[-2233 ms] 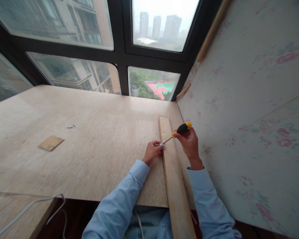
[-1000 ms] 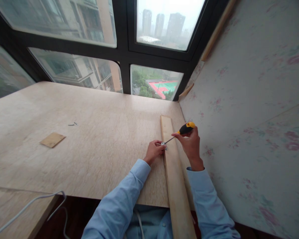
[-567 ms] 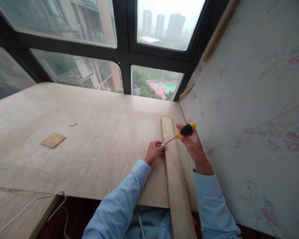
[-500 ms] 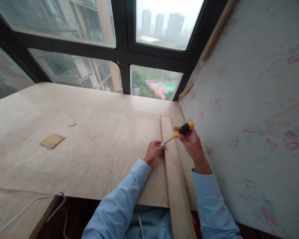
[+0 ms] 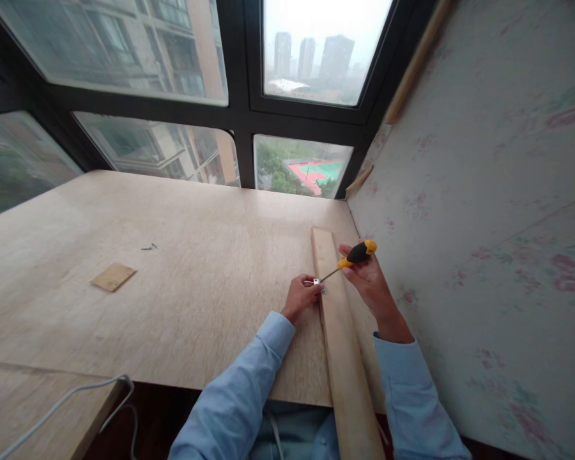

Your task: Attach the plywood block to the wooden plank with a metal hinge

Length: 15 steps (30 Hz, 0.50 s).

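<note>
A long wooden strip (image 5: 338, 332) lies on the pale tabletop (image 5: 182, 275) along the wall on the right. My right hand (image 5: 370, 280) grips a screwdriver (image 5: 354, 255) with a black and yellow handle; its metal tip points down-left onto a small metal bracket (image 5: 317, 282) at the strip's left edge. My left hand (image 5: 301, 297) is closed around that bracket, fingers pinching it against the strip. Both arms wear light blue sleeves.
A small flat wooden piece (image 5: 113, 276) lies at the table's left. Two little screws (image 5: 149, 247) lie further back. A white cable (image 5: 62, 402) hangs over the near left edge. Flowered wallpaper (image 5: 483, 191) covers the right wall; windows (image 5: 297, 51) stand behind.
My right hand has turned on the screwdriver handle, fingers regripping, with the tip staying on the bracket. The view has shifted slightly; my left hand has kept its hold.
</note>
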### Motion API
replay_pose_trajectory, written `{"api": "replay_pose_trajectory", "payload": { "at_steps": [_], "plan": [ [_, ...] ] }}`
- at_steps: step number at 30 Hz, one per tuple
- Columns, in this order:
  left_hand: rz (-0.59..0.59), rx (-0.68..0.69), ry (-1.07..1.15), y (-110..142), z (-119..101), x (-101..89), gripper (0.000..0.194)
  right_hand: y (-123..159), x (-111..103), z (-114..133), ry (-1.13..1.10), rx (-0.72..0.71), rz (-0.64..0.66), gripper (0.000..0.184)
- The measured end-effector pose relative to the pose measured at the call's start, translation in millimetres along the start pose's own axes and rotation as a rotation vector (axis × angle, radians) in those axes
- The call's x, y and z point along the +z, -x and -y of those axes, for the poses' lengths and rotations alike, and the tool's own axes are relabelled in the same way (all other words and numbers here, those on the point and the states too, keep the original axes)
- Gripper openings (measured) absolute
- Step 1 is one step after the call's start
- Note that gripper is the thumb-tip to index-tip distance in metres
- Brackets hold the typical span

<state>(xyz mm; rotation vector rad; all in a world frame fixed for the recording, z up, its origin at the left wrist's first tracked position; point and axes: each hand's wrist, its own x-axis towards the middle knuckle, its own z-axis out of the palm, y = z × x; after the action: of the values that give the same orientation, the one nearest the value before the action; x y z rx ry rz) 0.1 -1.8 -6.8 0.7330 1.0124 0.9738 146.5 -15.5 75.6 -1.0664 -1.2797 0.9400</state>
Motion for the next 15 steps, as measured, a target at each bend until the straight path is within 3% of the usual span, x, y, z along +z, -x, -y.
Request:
{"api": "replay_pose_trajectory", "payload": {
  "at_steps": [5,11,13,15],
  "plan": [
    [0.0,0.013,-0.005,-1.3,1.3,-0.4,0.025,0.6,1.4,5.4,0.039,0.002,-0.084,0.05],
    [-0.001,0.009,0.007,-0.3,0.0,-0.3,0.028,-3.3,5.8,2.6,0.561,-0.062,-0.372,0.071],
    [0.007,0.006,0.012,-0.4,-0.2,-0.5,0.028,-4.1,7.9,0.0,0.55,-0.049,-0.357,0.071],
    [0.013,0.004,0.017,-1.0,0.3,-0.8,0.028,-4.2,9.6,-1.9,0.378,-0.049,-0.276,0.068]
  ]
}}
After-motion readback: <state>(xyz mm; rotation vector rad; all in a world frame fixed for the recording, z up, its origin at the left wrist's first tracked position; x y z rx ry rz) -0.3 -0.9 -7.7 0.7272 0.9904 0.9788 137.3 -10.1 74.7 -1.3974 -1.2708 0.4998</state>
